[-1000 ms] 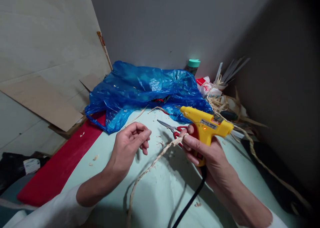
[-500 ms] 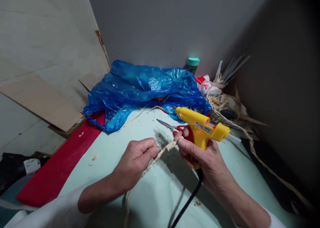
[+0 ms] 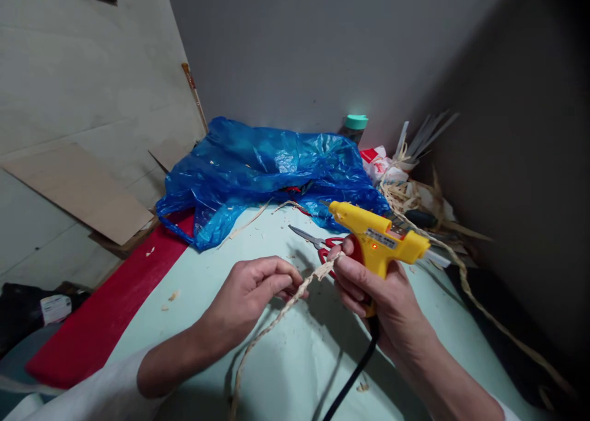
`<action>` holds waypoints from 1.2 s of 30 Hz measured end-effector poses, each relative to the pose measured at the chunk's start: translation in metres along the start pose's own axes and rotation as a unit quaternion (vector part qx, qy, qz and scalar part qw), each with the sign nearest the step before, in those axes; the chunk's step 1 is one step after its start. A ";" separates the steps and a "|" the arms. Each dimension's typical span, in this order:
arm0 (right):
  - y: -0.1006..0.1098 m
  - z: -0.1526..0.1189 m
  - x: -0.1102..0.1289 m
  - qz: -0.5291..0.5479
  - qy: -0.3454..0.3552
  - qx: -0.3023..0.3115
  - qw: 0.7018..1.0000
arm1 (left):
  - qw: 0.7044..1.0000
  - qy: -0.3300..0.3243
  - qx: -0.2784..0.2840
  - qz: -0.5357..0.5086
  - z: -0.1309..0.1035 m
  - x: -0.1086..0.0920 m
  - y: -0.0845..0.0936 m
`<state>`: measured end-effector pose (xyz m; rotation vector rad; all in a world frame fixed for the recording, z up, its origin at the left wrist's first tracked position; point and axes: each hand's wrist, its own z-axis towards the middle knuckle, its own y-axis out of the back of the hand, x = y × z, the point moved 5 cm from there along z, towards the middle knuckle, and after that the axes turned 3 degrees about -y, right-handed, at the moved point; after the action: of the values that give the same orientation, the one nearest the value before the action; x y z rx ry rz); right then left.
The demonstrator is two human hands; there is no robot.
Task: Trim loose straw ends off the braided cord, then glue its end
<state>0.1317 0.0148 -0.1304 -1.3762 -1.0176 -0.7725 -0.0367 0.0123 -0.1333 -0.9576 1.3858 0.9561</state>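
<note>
My right hand [image 3: 382, 292] is wrapped round the handle of a yellow hot glue gun [image 3: 375, 230] with a lit red light. Its thumb and finger also pinch the end of a thin braided straw cord [image 3: 286, 310]. The gun's nozzle points left and up, away from the cord. My left hand [image 3: 253, 295] is beside the braid with fingers loosely curled and thumb off the cord; its fingertips are behind the braid, perhaps touching it. Red-handled scissors [image 3: 318, 241] lie with blades parted on the pale green table cover [image 3: 203, 310], partly hidden by my right hand.
A crumpled blue plastic bag [image 3: 271, 157] covers the table's back. Behind it stands a jar with a green lid [image 3: 356, 123]. White glue sticks [image 3: 428, 135] and straw bundles [image 3: 401, 196] are at the right. A black power cord [image 3: 353, 372] runs toward me.
My left hand has loosened its grip on the braid, which now hangs in front of its fingers. My right hand has shifted slightly right with the glue gun and the cord's end.
</note>
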 end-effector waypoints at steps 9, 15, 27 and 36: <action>-0.005 -0.004 -0.004 -0.137 0.018 0.012 0.990 | 0.994 -0.071 -0.003 0.078 -0.008 -0.010 -0.005; -0.013 -0.011 -0.001 -0.236 0.086 0.023 0.968 | 0.968 -0.149 -0.012 0.200 -0.008 -0.011 -0.009; -0.014 -0.012 -0.002 -0.230 0.144 -0.012 0.962 | 0.979 -0.093 -0.039 0.179 -0.007 -0.008 -0.005; 0.000 -0.004 -0.001 -0.221 0.091 -0.001 0.971 | 0.996 0.002 -0.025 0.081 -0.008 0.005 -0.006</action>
<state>0.1318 0.0110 -0.1307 -1.0662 -1.1916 -1.2058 -0.0341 0.0032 -0.1384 -0.8950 1.4662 1.1158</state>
